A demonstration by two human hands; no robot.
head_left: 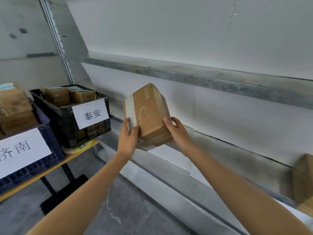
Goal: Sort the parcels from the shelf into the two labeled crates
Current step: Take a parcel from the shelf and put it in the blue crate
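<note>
Parcel (149,114), a brown cardboard box, is held up in the air by both hands, just above the front edge of the lower shelf (220,160) and touching nothing else. It is tilted, with one corner pointing upward. A white tape strip (131,107) runs down its left side, and thin white line drawings and some print mark its front face.

The left hand (129,138) grips the lower left corner, its thumb lying over the tape and its fingers wrapped round the far side. The right hand (177,131) holds the lower right edge, thumb on the front face and fingers curled round the side.

To the left, a black crate (67,133) stands on an orange-edged table (74,156), near the parcel but apart from it. It bears a white label (91,113) reading 泰安 and is filled with brown packages (67,95) up to its rim. A yellow disc (81,147) shows beneath its front corner. Just beside it, closer to the camera, a blue crate (50,162) carries a bigger label (22,151) ending in 济南, with stacked boxes (15,107) rising above its rim.

Far to the right, a second cardboard box (303,182) rests on the same shelf, cut off by the frame edge. A grey metal rail (203,80) crosses the white wall above the parcel.
</note>
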